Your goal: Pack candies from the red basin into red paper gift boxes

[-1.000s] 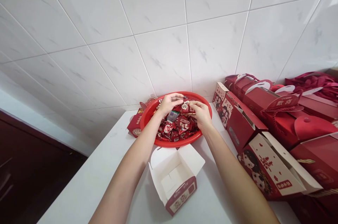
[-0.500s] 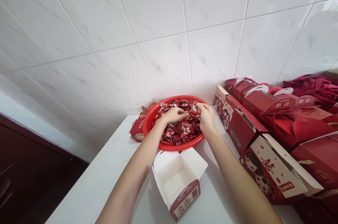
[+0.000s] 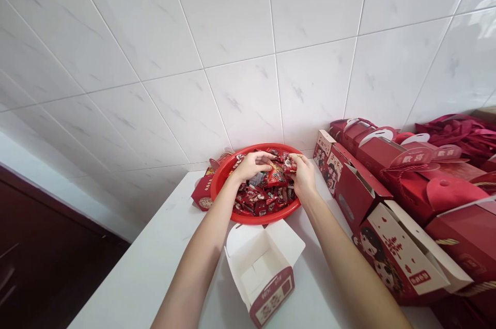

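A red plastic basket [image 3: 267, 219] holds many red wrapped candies [image 3: 256, 196]. Over its left half is my left hand [image 3: 251, 166], its thumb and fingers curled at the edge of a red candy packet with orange trim [image 3: 276, 176]. My right hand [image 3: 305, 176], at the basket's right side, pinches a small red wrapped candy [image 3: 289, 163] between thumb and fingers. Directly in front of the basket, between my forearms, stands a gift box [image 3: 258, 272] with its flaps spread; its white inside shows no contents.
Red and cream gift boxes [image 3: 403, 251] are lined up on the right side of the white table [image 3: 155, 262]. Behind them lies a heap of dark red ribbon [image 3: 457, 130]. Another red box [image 3: 201, 192] sits left of the basket, near the tiled wall [image 3: 240, 96].
My left hand has risen slightly from among the candies, and the orange-trimmed packet now shows between my hands. My right hand still pinches a candy. The open box stays in place.
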Demonstrator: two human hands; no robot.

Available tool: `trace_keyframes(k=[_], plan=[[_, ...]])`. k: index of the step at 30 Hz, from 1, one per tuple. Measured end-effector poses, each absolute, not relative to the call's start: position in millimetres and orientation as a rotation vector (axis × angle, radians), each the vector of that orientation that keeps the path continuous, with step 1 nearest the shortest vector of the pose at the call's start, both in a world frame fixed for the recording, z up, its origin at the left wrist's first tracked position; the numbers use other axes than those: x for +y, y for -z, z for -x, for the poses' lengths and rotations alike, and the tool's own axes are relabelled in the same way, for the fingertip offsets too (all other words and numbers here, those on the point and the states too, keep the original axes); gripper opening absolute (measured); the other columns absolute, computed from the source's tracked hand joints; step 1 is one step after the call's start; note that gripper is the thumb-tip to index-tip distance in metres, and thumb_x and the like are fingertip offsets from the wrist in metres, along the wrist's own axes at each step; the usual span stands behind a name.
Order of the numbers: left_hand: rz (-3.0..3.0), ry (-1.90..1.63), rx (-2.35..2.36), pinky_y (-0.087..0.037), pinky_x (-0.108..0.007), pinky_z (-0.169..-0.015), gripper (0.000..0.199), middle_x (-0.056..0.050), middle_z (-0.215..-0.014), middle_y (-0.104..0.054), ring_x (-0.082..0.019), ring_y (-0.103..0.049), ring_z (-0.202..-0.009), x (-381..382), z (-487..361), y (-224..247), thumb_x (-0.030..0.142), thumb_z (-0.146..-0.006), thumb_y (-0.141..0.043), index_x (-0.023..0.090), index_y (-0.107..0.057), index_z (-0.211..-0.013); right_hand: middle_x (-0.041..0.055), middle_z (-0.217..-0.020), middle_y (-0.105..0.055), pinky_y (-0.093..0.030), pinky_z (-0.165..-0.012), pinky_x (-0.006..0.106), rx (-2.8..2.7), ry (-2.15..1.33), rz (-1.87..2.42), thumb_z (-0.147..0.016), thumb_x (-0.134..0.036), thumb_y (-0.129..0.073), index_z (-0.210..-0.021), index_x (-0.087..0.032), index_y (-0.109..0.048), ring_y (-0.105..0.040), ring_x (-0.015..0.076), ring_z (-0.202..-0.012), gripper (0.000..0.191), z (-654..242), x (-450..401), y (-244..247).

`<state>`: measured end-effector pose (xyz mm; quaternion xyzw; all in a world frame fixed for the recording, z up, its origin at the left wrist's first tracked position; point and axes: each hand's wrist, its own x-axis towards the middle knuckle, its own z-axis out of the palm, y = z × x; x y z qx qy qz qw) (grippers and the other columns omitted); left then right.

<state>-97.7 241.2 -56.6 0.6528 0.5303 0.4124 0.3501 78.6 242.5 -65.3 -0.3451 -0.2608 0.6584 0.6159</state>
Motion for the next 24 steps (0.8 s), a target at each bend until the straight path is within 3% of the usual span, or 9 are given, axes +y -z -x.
trace_keyframes(k=[4,11,14,19,24], plan=[[-1.660,-1.207,1.359,-0.053,-0.039,-0.092,0.037,-0.006,-0.092,-0.075,-0.020,-0.069,-0.090,243,100,57,0.015,-0.059,-0.076,0.014,-0.072,-0.096,-0.0055,-0.064,-0.061,-0.039,-0.052,0.023,-0.619,-1.508,0.799,-0.057,-0.032,-0.067,-0.067,-0.021,-0.060,-0.051,0.0120,-0.059,0.016,-79,242,66],[-1.640,-1.536,1.678,-0.054,-0.033,-0.088,0.023,-0.006,-0.097,-0.073,-0.018,-0.068,-0.090,246,101,57,0.017,-0.065,-0.070,0.015,-0.070,-0.088,-0.0054,-0.062,-0.062,-0.041,-0.052,0.024,-0.578,-1.525,0.790,-0.056,-0.030,-0.066,-0.065,-0.021,-0.061,-0.052,0.0123,-0.057,0.014,-78,242,64],[-1.842,-1.227,1.767,-0.053,-0.029,-0.081,0.015,-0.005,-0.090,-0.075,-0.018,-0.068,-0.083,241,98,55,0.017,-0.068,-0.064,0.016,-0.073,-0.080,-0.0060,-0.061,-0.060,-0.041,-0.051,0.024,-0.565,-1.541,0.789,-0.055,-0.029,-0.066,-0.066,-0.020,-0.062,-0.052,0.0121,-0.056,0.015,-78,241,62],[-1.922,-0.276,1.762,-0.048,-0.024,-0.067,0.010,0.000,-0.073,-0.075,-0.018,-0.068,-0.074,232,90,55,0.022,-0.064,-0.069,0.020,-0.076,-0.069,-0.0054,-0.062,-0.061,-0.039,-0.051,0.023,-0.567,-1.518,0.783,-0.054,-0.028,-0.067,-0.063,-0.020,-0.060,-0.053,0.0116,-0.058,0.014,-78,241,63],[-1.973,-0.053,1.886,-0.046,-0.026,-0.061,0.015,-0.002,-0.074,-0.074,-0.021,-0.067,-0.072,230,79,56,0.029,-0.058,-0.079,0.021,-0.075,-0.069,-0.0048,-0.061,-0.061,-0.041,-0.052,0.024,-0.618,-1.490,0.771,-0.054,-0.031,-0.067,-0.063,-0.021,-0.060,-0.052,0.0124,-0.058,0.015,-77,245,68]])
